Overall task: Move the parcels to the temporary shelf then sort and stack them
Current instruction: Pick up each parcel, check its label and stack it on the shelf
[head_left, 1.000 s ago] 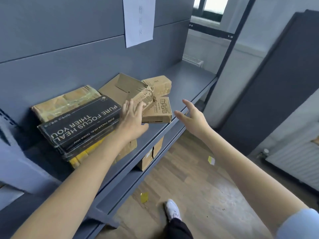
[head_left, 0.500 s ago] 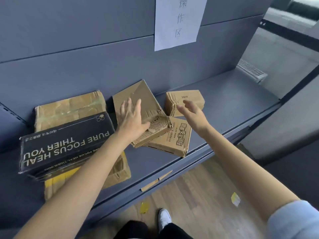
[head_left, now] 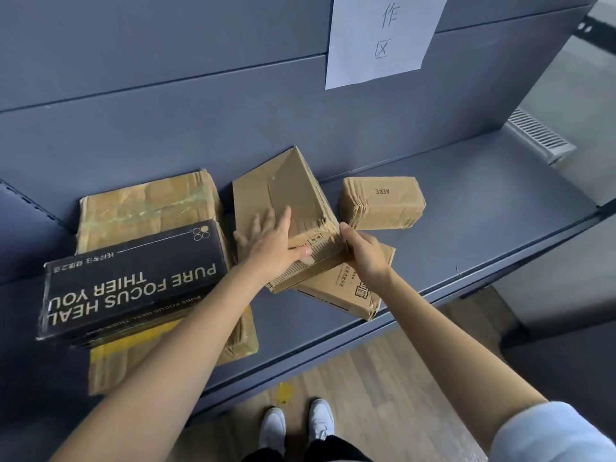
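A tilted brown cardboard parcel leans in the middle of the grey shelf, its near end resting on a flat printed carton. My left hand grips its left near side, thumb on the front face. My right hand clasps its near right corner. A small brown box stands behind to the right. At the left a black box printed "PURE FOCUS HEAL THIER YOU" lies on a large taped carton.
A white paper sign hangs on the grey back panel. The shelf's front edge runs diagonally above a wooden floor, where my white shoes stand. A radiator grille is at the far right.
Both hands have closed in from hovering onto the tilted parcel, the left at its side and the right at its corner. The view has moved nearer the shelf.
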Tool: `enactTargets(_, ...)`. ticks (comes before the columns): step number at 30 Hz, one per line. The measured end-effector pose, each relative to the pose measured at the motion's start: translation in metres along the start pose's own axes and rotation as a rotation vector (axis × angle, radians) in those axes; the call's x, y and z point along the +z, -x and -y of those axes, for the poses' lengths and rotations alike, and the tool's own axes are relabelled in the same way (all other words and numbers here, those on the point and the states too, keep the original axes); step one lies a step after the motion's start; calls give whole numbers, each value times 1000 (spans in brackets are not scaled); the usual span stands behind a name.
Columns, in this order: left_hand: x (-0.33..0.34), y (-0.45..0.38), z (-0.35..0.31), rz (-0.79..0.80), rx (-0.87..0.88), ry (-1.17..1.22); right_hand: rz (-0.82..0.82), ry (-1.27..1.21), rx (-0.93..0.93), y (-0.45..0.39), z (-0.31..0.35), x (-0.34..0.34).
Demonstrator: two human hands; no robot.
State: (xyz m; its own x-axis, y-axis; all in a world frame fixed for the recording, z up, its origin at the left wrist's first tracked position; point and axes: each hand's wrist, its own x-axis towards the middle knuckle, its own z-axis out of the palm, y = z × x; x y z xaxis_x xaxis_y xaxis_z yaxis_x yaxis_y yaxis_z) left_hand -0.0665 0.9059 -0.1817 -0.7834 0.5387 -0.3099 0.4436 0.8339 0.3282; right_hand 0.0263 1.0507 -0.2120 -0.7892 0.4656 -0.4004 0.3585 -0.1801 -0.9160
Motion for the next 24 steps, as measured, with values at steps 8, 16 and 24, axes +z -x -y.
enactTargets(8,-32,18,-6,-186,169,414,-35,-337,-196,22,30,-10)
enactTargets(16,-58,52,-20,-483,269,503,85,-409,-470,64,70,4)
enactTargets(24,-46,75,-28,-507,87,287,191,-308,-485,84,78,16)
